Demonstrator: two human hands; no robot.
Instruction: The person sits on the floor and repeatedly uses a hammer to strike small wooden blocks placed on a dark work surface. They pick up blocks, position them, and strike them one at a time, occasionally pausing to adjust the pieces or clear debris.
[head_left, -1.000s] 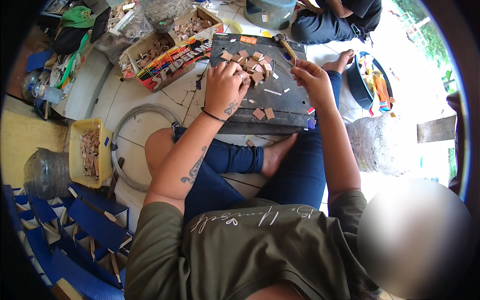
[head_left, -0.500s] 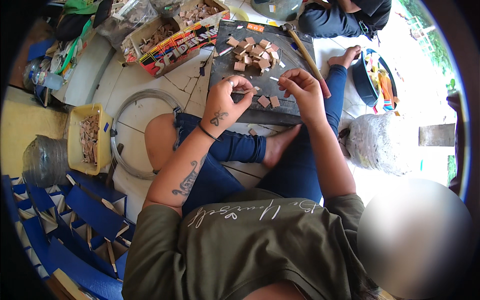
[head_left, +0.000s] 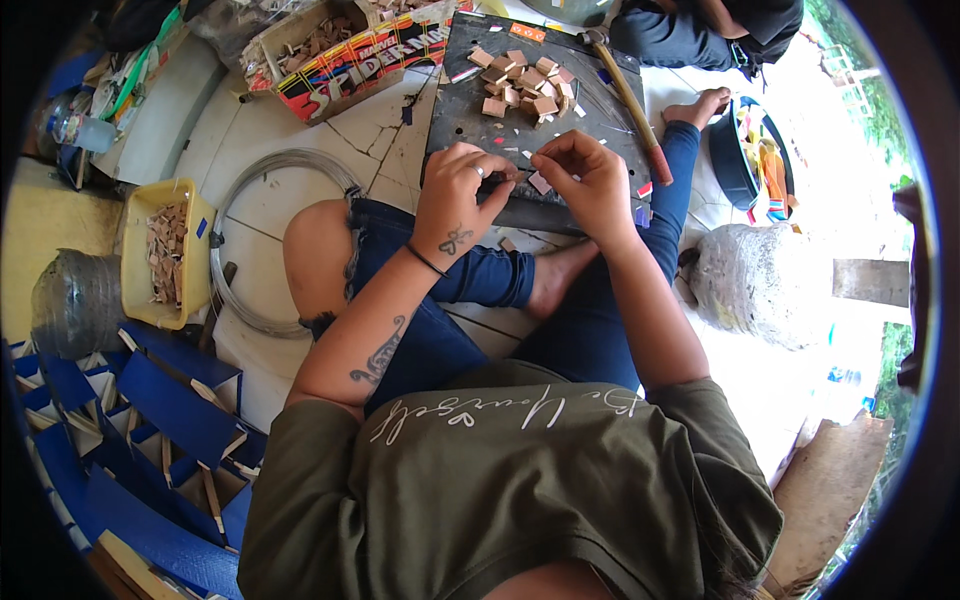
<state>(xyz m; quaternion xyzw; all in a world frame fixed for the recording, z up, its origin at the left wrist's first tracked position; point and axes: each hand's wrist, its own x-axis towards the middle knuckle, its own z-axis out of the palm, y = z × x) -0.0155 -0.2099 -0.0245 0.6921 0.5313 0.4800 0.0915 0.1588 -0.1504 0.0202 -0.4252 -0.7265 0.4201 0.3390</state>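
Note:
My left hand (head_left: 463,197) is over the near part of a dark board (head_left: 455,125), thumb and fingers pinched on a small wooden tile (head_left: 509,175) that mostly hides behind the fingertips. Close on its right, my right hand (head_left: 590,183) is also closed in a pinch. A small white strip (head_left: 527,154) shows at its fingertips, its far end hidden. Another wooden tile (head_left: 540,183) lies on the board between the hands. Beyond them is a loose pile of wooden tiles (head_left: 520,85), with white scraps around it. A hammer (head_left: 627,100) lies along the board's right side.
A printed cardboard box (head_left: 340,75) of wooden pieces stands far left. Nearer are a yellow bin (head_left: 190,255) of wooden pieces, a wire coil (head_left: 222,225) and blue panels (head_left: 185,415). At right are a dark tub (head_left: 722,150) and a plastic-wrapped bundle (head_left: 755,285). Another person (head_left: 670,40) sits ahead.
My right hand has moved left and slightly nearer, closing the gap to my left hand. The left hand has shifted little. The view has also tilted, so the board sits higher in it.

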